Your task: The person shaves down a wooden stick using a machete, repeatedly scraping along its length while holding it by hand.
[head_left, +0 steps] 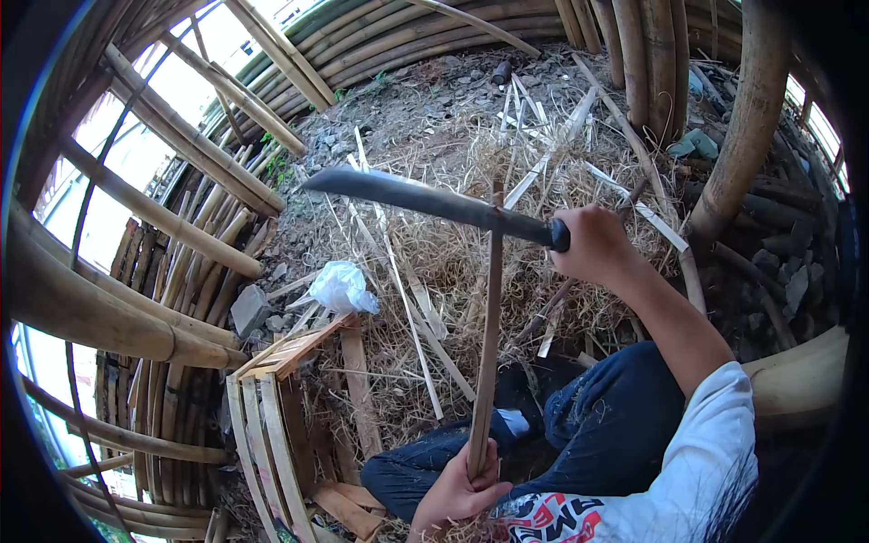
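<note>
My right hand (593,244) is closed round the dark handle of a machete (407,195), whose long blade points left and a little up. A narrow bamboo strip (489,344) stands nearly upright before me, and my left hand (463,484) grips its lower end near my lap. Near the handle, the blade crosses the strip close to its top, overlapping it in this view. Curly shavings (462,281) lie thick on the ground beneath the blade, with several pale split strips (398,290) among them.
A slatted wooden crate (272,434) stands at my left, with a white plastic bag (344,288) beyond it. Thick bamboo posts (747,127) rise at the right. Stacked bamboo poles (389,41) line the back, and a grey stone (250,310) sits at the left.
</note>
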A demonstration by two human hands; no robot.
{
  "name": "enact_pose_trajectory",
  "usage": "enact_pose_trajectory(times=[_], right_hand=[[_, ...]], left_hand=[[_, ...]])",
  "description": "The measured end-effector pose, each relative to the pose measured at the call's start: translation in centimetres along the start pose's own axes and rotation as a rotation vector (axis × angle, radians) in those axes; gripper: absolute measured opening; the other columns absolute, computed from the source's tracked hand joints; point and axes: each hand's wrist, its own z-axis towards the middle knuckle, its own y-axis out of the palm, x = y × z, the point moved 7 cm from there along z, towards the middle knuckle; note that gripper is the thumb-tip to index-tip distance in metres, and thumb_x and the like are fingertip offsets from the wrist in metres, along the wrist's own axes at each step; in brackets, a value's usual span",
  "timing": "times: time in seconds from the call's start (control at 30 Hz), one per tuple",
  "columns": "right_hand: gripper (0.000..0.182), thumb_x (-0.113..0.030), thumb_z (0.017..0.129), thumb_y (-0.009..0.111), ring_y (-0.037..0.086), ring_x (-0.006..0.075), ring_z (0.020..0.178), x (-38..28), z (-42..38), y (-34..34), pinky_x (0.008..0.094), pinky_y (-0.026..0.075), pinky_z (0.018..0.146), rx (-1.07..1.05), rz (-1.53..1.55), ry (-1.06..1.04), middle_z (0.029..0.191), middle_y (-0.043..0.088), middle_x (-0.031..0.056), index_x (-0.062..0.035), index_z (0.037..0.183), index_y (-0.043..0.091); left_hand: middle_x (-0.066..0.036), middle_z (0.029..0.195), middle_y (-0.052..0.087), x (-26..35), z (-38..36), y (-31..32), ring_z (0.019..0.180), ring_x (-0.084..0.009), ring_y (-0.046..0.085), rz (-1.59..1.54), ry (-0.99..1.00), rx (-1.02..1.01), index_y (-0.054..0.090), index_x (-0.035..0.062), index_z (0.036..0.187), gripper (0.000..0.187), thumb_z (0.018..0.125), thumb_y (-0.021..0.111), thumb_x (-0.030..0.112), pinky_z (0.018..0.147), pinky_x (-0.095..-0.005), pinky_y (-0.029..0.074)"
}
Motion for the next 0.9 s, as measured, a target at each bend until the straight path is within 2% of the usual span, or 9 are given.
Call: enact_pose_trajectory(times=[0.07,0.2,0.27,0.33,0.5,0.73,0.8,0.87,0.9], right_hand=[[0.01,-0.014,0.07,0.066,0.068,0.0256,0.065,0.6,-0.7,0.0,0.039,0.056,0.067,-0.002,0.045,0.081,0.066,0.065,0.0107,-0.0083,0.078,0.063],[0.013,-0.014,0.066,0.07,0.066,0.0316,0.061,-1.4,-1.3,-1.1,0.0414,0.054,0.06,0.062,0.019,-0.149,0.064,0.064,0.013,-0.0061,0.072,0.061],[0.012,-0.014,0.066,0.069,0.066,0.0314,0.062,-0.3,-0.9,-1.7,0.043,0.054,0.061,0.081,0.018,-0.15,0.065,0.065,0.0134,-0.0066,0.072,0.061],[0.01,-0.014,0.072,0.064,0.068,0.0278,0.065,3.2,-0.4,-0.2,0.0402,0.055,0.065,0.06,0.009,0.132,0.068,0.066,0.0131,-0.0084,0.08,0.065],[0.012,-0.015,0.07,0.066,0.068,0.0306,0.067,-1.1,-1.8,-1.9,0.0426,0.055,0.07,0.014,-0.046,-0.089,0.067,0.066,0.0133,-0.0069,0.079,0.065],[0.01,-0.015,0.07,0.065,0.068,0.0308,0.066,4.0,-1.3,-1.8,0.0406,0.055,0.069,0.2,0.13,0.164,0.067,0.066,0.0129,-0.0071,0.076,0.064],[0.011,-0.016,0.069,0.066,0.068,0.0307,0.067,3.5,-1.4,-2.5,0.0413,0.055,0.069,0.182,0.137,0.146,0.067,0.066,0.0128,-0.0081,0.077,0.064],[0.013,-0.017,0.067,0.067,0.068,0.0301,0.066,1.1,-1.9,-3.6,0.0416,0.055,0.069,0.136,0.063,0.033,0.067,0.065,0.0122,-0.0097,0.078,0.064],[0.015,-0.017,0.066,0.068,0.067,0.0293,0.065,0.3,-1.9,-3.4,0.0417,0.054,0.067,0.093,0.04,-0.019,0.066,0.065,0.0118,-0.0111,0.079,0.064]], left_hand=[[0.006,0.065,0.029,-0.1,0.3,0.0,0.057,-0.0041,0.029,0.026,0.042,-0.017,0.041,0.0029,0.113,0.045,0.08,0.071,-0.005,0.056,-0.0213,0.025],[0.006,0.063,0.028,0.0,-0.3,-0.1,0.056,-0.0043,0.029,-0.019,0.028,-0.059,0.041,0.0035,0.112,0.044,0.08,0.071,-0.004,0.055,-0.0218,0.025],[0.006,0.063,0.027,0.1,-0.2,0.3,0.056,-0.0044,0.029,0.01,-0.002,-0.05,0.041,0.0043,0.112,0.045,0.08,0.072,-0.003,0.055,-0.0218,0.025],[0.006,0.063,0.027,-0.2,0.2,0.6,0.056,-0.0044,0.029,0.006,-0.001,-0.028,0.041,0.0047,0.113,0.046,0.08,0.072,-0.003,0.055,-0.0217,0.025],[0.006,0.062,0.027,-1.2,-0.4,-0.2,0.056,-0.0042,0.029,-0.034,0.06,-0.11,0.041,0.0054,0.114,0.046,0.079,0.069,-0.007,0.056,-0.0217,0.026],[0.006,0.063,0.028,-0.3,-0.6,1.4,0.055,-0.0045,0.029,-0.062,0.041,-0.101,0.041,0.0061,0.113,0.047,0.079,0.07,-0.009,0.055,-0.0216,0.027],[0.007,0.066,0.029,0.9,-1.1,1.7,0.056,-0.0046,0.029,-0.125,0.087,-0.02,0.038,0.0144,0.091,0.045,0.067,0.073,-0.003,0.053,-0.0228,0.028],[0.006,0.068,0.029,0.5,-0.9,0.9,0.057,-0.0053,0.029,-0.077,0.058,-0.018,0.04,0.013,0.096,0.047,0.065,0.073,-0.002,0.053,-0.0232,0.025],[0.006,0.066,0.029,0.3,-0.5,0.8,0.056,-0.0049,0.029,-0.092,0.056,-0.058,0.041,0.0095,0.104,0.047,0.072,0.071,-0.005,0.054,-0.0221,0.026]])
